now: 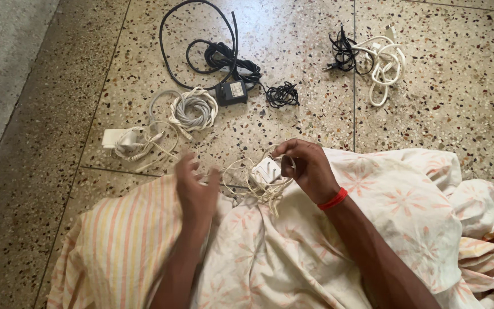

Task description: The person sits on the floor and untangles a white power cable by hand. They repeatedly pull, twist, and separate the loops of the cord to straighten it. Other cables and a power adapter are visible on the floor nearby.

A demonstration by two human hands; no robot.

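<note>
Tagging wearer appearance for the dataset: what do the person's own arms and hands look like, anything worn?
Both forearms are bare, with no sleeves in view. The right hand has a thin red band around its wrist. The left hand is motion-blurred; no ring, watch or glove can be made out on it. No gloves on either hand.

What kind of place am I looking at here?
Probably the floor of a home: a speckled terrazzo floor, a floral bedsheet bunched under the hands, and household chargers and cables such as a black adapter and a white coiled cable spread out.
</note>
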